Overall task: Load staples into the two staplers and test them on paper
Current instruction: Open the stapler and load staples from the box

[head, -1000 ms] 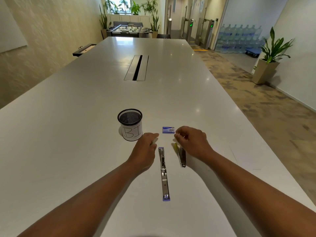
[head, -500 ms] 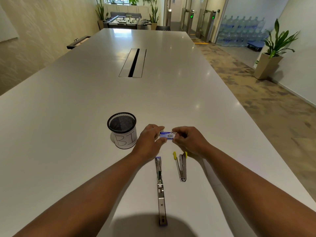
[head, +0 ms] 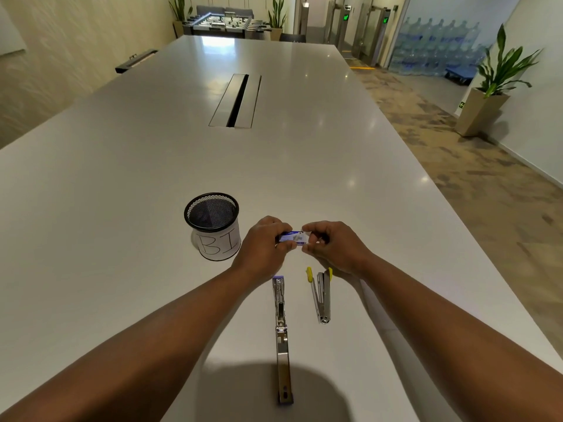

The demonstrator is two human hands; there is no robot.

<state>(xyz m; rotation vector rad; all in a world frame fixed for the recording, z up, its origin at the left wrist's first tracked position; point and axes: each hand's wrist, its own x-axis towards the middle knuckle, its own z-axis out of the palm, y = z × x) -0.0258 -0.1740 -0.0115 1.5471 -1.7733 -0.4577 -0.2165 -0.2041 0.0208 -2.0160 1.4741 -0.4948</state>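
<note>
Both hands have lifted the staple box point(head: 292, 237) off the table, just right of the mesh cup point(head: 213, 228), left hand point(head: 264, 245) pinching one end, right hand point(head: 333, 248) the other; I'd slide it open level so strips don't spill.

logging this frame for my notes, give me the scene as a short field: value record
surface: long white table
left hand: pinches the left end of the staple box
right hand: pinches the box's right end
box state: held above the table; open or shut cannot be told
long stapler: flat on the table, opened out
yellow stapler: on the table, right of the long one, untouched
mesh cup: upright, labelled BI, left of the hands
paper: none seen
</note>
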